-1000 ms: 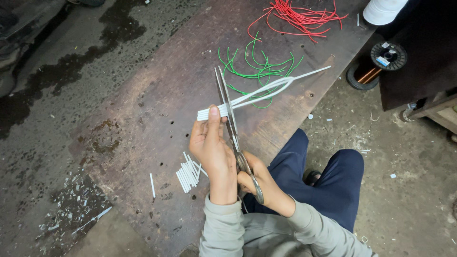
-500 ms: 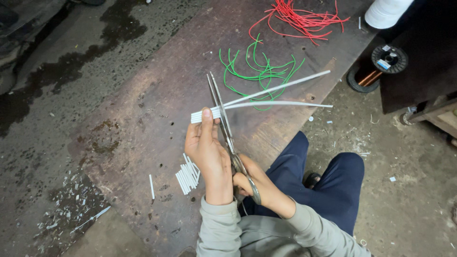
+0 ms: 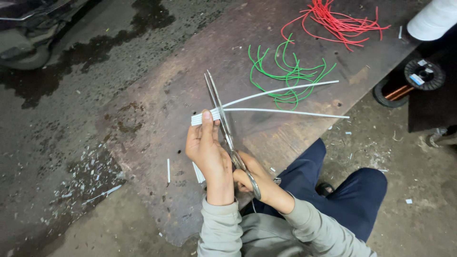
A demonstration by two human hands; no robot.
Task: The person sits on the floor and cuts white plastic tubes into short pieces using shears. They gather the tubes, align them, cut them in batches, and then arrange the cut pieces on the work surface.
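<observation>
White tubing (image 3: 281, 101) lies across the desk (image 3: 157, 109), its bunched left end pinched in the left hand (image 3: 207, 147). Scissors (image 3: 223, 123), gripped by the right hand (image 3: 254, 178), straddle it just right of the pinch, mid-cut; closing squarely seems needed. Green wires (image 3: 285, 71) lie beyond.

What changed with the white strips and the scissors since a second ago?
The white strips were looped together; now they have sprung apart into two straight ends. The scissors tilted a little more upright. The left hand still pinches the strips, the right hand still holds the scissors, and the green wires and red wires stayed put.
</observation>
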